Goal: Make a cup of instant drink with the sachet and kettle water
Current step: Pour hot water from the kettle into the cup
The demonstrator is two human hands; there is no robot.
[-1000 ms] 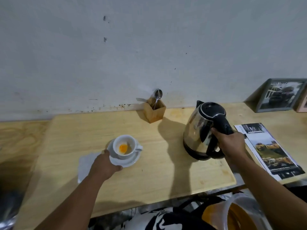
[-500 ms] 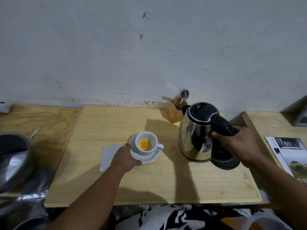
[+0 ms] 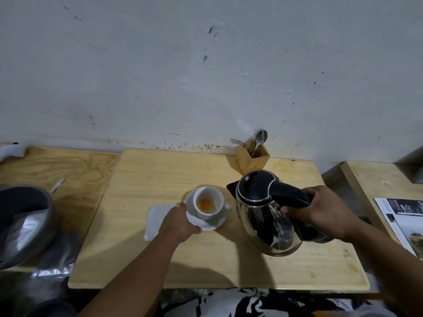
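A white cup (image 3: 208, 205) with orange powder at its bottom stands on a white saucer (image 3: 215, 223) in the middle of the wooden table (image 3: 160, 179). My left hand (image 3: 179, 223) grips the saucer's near left rim. A steel kettle (image 3: 266, 216) with a black lid is lifted off the table, just right of the cup, its spout (image 3: 231, 188) pointing toward the cup. My right hand (image 3: 320, 213) is closed on its black handle. No water is seen leaving the spout.
A white napkin (image 3: 156, 216) lies left of the saucer. A wooden holder (image 3: 253, 160) with a fork and spoon stands against the wall. A grey bin (image 3: 20, 223) with a foil bag sits at far left. A magazine (image 3: 407, 223) lies at right.
The kettle has risen off its base and moved left toward the cup, tilting its spout that way. My left hand stays on the saucer. The view has shifted left.
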